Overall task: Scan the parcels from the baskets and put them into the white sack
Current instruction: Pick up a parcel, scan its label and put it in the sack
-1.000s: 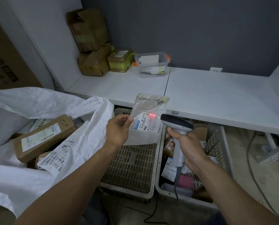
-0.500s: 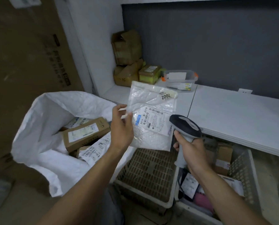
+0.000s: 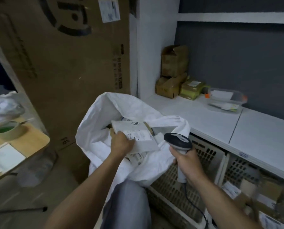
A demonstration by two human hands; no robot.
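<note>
While over sack — parcel in fingers

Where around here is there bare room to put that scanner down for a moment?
The white counter has the most bare room: the stretch in front of the clear tub, right of the cardboard boxes. Crowded: the white sack, where the left hand holds a parcel over others, and the right basket, holding parcels. The right hand grips the scanner.

Bare forearms; grey trousers cover the one visible knee
</note>
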